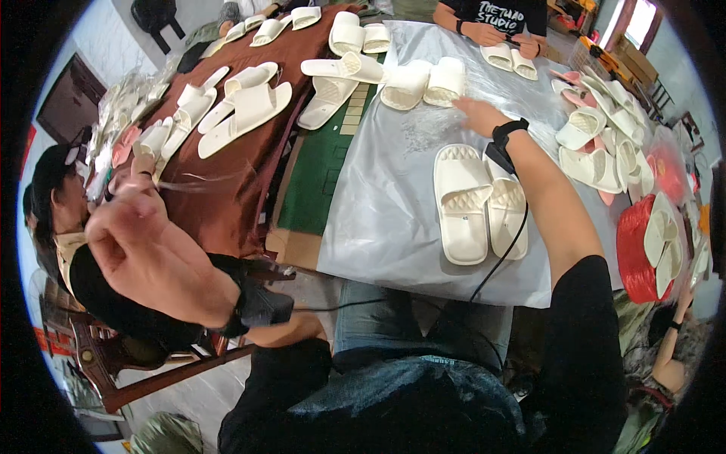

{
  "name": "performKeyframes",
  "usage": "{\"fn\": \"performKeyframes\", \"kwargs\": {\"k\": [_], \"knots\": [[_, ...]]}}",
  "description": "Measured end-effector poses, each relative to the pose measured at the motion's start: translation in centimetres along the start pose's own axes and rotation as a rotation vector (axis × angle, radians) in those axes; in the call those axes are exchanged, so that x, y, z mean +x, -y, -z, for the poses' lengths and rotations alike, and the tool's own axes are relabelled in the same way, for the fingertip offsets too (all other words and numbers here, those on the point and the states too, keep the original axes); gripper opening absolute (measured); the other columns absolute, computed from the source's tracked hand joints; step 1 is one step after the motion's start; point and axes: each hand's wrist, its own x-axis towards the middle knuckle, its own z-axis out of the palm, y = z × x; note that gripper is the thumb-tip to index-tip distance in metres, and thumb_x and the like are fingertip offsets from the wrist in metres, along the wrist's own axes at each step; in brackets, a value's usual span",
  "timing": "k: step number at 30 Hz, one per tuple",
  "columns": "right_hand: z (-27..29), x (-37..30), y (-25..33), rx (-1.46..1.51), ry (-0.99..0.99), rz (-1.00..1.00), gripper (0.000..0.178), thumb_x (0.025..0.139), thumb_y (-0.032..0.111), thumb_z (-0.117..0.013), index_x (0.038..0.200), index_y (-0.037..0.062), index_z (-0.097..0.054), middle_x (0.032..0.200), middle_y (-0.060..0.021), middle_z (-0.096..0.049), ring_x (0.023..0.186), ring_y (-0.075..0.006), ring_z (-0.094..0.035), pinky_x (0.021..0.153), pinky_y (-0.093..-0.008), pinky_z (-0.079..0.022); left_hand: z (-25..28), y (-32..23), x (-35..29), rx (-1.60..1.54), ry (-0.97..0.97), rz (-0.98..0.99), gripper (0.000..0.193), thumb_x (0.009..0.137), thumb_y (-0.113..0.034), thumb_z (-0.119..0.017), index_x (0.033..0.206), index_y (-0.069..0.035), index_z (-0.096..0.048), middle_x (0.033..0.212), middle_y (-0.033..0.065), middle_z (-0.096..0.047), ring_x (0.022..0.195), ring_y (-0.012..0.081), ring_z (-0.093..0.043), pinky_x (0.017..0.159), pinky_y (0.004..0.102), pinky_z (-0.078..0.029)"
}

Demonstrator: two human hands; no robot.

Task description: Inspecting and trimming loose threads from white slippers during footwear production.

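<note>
Head view: we reach our right hand [484, 117] over the tabletop, its fingertips just beside a pair of cream-white moulded slippers [445, 82] that lies on a smooth silver-grey plastic sheet [370, 204]. Their broad, plain straps face us, with ribbed footbeds showing at the near ends. We cannot tell whether the right grip is pinching anything; crumpled, thin clear plastic [427, 132] lies just below those fingers.

Nearer to us on the same sheet is a second pair, made up of a full-length cream-white slipper with a diamond-quilted footbed [463, 238] and its matching mate [508, 219]. Each has a wide smooth strap, a rounded end and a raised rim; the mate is partly hidden by our right wrist.

Our left hand [162, 253] is raised at the left, fingers curled inward, beside a reddish-brown cloth [234, 197]. A faint clear strand shows near it, but we cannot tell whether the left grip is closed on it. On the cloth, more cream-white slippers [253, 117] lie at slants, some overlapping.

At the far edge, a co-worker's hand [484, 34] is near another white pair [497, 57]. To our right, we see a heap of white and pink slippers [597, 166] beside a red-wrapped bundle [631, 253].
</note>
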Motion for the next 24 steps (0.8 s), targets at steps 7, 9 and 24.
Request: {"fn": "performKeyframes", "kwargs": {"k": [7,9,24], "knots": [[12.0,-16.3,7.2,0.632,-0.564,0.028,0.027,0.093,0.014,-0.057,0.116,0.0002,-0.064,0.102,-0.0101,-0.070,0.094,-0.0171,-0.065,0.084,-0.0287,-0.049,-7.2,-1.9,-7.3,-0.206,0.743,0.594,0.015,0.071,0.000,-0.077,0.073,0.000,-0.062,0.072,0.0069,-0.065,0.068,0.0165,-0.063,0.061,0.0275,-0.049],[12.3,-20.3,12.1,0.933,-0.343,0.034,0.027,0.096,0.015,-0.055,0.116,-0.0007,-0.064,0.103,-0.0072,-0.070,0.097,-0.0114,-0.062,0.087,-0.0261,-0.048,-7.0,-2.4,-9.5,-0.129,0.846,0.676,0.019,0.066,-0.002,-0.081,0.074,0.001,-0.064,0.074,0.0081,-0.066,0.069,0.0157,-0.064,0.062,0.0275,-0.049],[2.4,-31.1,13.1,1.463,0.225,-0.242,0.021,0.098,0.015,-0.051,0.084,-0.0002,-0.058,0.061,0.0020,-0.049,0.053,-0.0057,-0.045,0.052,-0.0204,-0.036,-12.4,-0.1,-19.3,-0.135,1.024,0.792,0.016,0.074,-0.004,-0.079,0.076,0.002,-0.064,0.073,0.0049,-0.068,0.070,0.0099,-0.062,0.067,0.0267,-0.051]]}}
